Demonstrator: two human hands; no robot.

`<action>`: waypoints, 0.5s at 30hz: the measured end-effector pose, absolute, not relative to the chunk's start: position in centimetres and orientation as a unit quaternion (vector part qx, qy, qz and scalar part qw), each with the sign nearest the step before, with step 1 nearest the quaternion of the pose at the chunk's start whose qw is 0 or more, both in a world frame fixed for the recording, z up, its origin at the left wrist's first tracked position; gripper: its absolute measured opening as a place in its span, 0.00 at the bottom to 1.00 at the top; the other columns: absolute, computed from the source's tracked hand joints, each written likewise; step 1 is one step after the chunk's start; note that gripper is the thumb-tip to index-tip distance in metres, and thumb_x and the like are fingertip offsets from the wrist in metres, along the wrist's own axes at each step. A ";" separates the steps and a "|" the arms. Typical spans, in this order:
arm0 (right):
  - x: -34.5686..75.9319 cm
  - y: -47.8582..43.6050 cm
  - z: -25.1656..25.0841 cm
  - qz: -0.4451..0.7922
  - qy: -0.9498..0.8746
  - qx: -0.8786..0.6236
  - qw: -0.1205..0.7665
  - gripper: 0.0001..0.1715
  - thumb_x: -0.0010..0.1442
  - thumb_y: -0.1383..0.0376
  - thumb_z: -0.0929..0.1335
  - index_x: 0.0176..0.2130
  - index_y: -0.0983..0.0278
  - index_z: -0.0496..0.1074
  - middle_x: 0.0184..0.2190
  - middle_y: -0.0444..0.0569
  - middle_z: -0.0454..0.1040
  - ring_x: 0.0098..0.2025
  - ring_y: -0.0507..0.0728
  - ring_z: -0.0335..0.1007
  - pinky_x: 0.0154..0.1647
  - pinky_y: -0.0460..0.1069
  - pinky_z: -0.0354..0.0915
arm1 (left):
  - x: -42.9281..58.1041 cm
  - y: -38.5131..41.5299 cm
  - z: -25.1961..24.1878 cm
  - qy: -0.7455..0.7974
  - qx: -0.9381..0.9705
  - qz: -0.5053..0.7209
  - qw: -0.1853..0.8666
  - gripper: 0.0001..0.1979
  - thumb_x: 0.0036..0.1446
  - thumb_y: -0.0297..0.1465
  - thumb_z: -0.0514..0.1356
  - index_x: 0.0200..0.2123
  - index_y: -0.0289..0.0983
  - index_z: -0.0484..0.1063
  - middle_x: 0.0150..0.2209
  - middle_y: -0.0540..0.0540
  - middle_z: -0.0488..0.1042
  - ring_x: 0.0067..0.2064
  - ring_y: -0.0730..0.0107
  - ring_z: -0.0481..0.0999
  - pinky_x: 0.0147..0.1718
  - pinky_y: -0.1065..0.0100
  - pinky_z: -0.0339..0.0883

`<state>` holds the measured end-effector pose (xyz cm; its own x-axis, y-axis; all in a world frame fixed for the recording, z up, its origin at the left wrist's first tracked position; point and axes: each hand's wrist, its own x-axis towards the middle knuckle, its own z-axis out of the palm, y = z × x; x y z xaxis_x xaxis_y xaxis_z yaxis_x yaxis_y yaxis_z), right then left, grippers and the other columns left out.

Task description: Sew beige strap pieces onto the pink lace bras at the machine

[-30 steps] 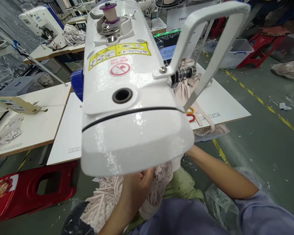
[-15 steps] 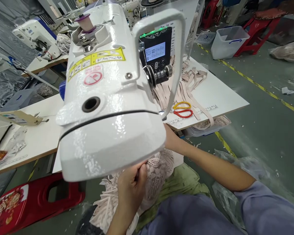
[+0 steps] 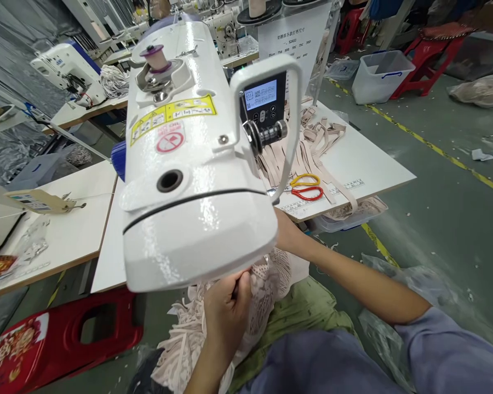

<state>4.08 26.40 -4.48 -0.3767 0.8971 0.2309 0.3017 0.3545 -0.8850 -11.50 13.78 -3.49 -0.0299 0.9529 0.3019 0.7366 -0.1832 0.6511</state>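
Observation:
A big white sewing machine head (image 3: 193, 164) fills the middle of the view and hides the needle area. My left hand (image 3: 227, 306) sits just under its front end, fingers curled on pale pink lace fabric (image 3: 267, 295) that hangs down over my lap. My right hand is hidden behind the machine; only its wrist and forearm (image 3: 353, 284) show, reaching in from the right. Whether that hand holds anything cannot be seen.
Pink straps (image 3: 312, 148) and red-and-yellow scissors (image 3: 306, 186) lie on the white table (image 3: 373, 158) right of the machine. A control panel (image 3: 262, 98) glows behind it. A red stool (image 3: 66, 334) stands low left, a white bin (image 3: 380, 74) far right, other machines behind.
The view has swung, so the machine head now sits left of where it was and the control panel and scissors show. My left hand keeps its grip on the lace.

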 end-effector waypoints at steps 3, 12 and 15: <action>4.1 26.5 -4.6 0.390 -0.735 -0.408 0.377 0.06 0.50 0.72 0.67 0.29 0.61 0.70 0.40 0.49 0.75 0.32 0.55 0.69 0.33 0.49 0.68 | -11.5 13.6 -3.8 0.629 0.671 0.360 0.159 0.13 0.63 0.31 0.55 0.38 0.38 0.81 0.36 0.46 0.84 0.34 0.65 0.84 0.31 0.72 0.75; 4.5 26.3 -4.3 0.373 -0.744 -0.397 0.386 0.07 0.49 0.72 0.66 0.26 0.60 0.69 0.39 0.50 0.76 0.40 0.59 0.74 0.39 0.50 0.70 | -12.7 12.8 -5.3 0.610 0.681 0.380 0.142 0.11 0.63 0.32 0.57 0.44 0.39 0.79 0.37 0.47 0.83 0.35 0.67 0.83 0.32 0.73 0.74; 4.6 25.9 -4.8 0.368 -0.735 -0.409 0.397 0.06 0.51 0.70 0.66 0.27 0.58 0.69 0.36 0.49 0.75 0.36 0.59 0.72 0.39 0.52 0.71 | -12.5 13.1 -5.2 0.575 0.704 0.395 0.135 0.12 0.63 0.29 0.57 0.46 0.39 0.78 0.39 0.46 0.83 0.37 0.68 0.83 0.35 0.74 0.75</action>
